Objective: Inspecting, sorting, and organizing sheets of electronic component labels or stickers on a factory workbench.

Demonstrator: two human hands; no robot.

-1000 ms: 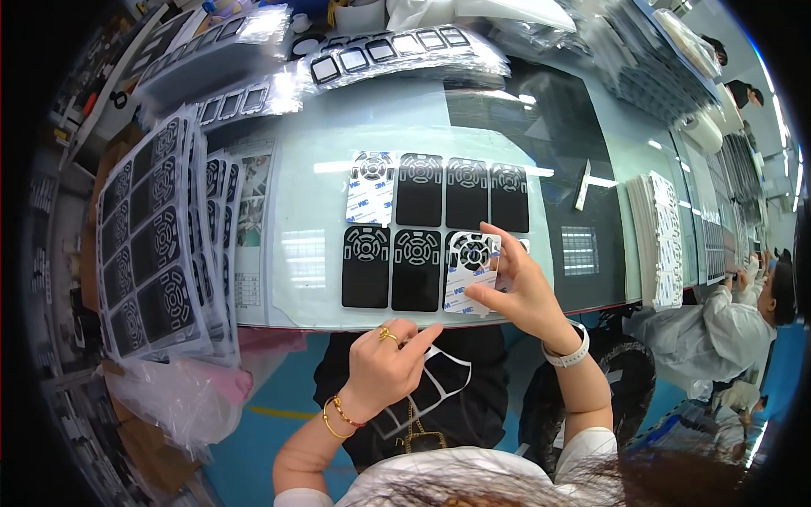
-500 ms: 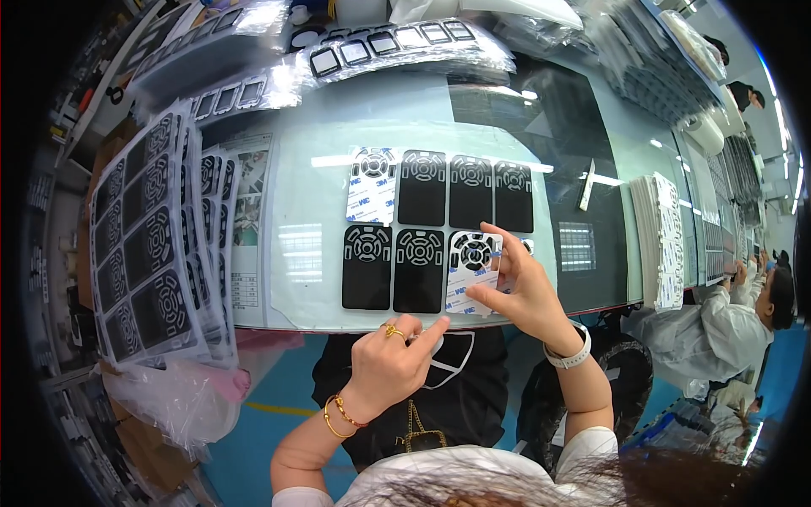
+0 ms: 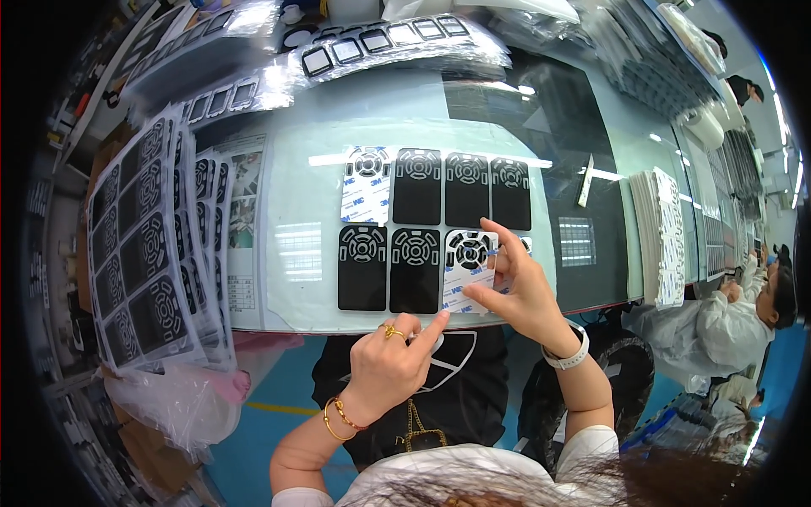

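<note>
A white adhesive panel (image 3: 467, 279) with blue print and a round pattern of cutouts lies over the near row of black panels. My right hand (image 3: 525, 296) grips its right side, thumb on the lower face and index finger at the top corner. At the panel's lower left corner is the index fingertip of my left hand (image 3: 390, 359). That hand's other fingers are curled, and a small whitish thing shows among them. Black panels (image 3: 416, 270) with matching cutouts lie in two rows on the clear sheet. A similar white panel (image 3: 366, 186) covers the far left position.
Stacked sheets of black panels (image 3: 139, 241) stand at the left. Bagged framed pieces (image 3: 380, 46) lie at the back. A utility knife (image 3: 585, 180) rests on the dark mat (image 3: 583, 245), beside a stack of white sheets (image 3: 659, 241). At far right sits a co-worker (image 3: 726, 325).
The panels and sheet have shifted slightly left. My right hand has moved slightly left with the white panel, and its grip looks the same. My left hand is nearly still.
</note>
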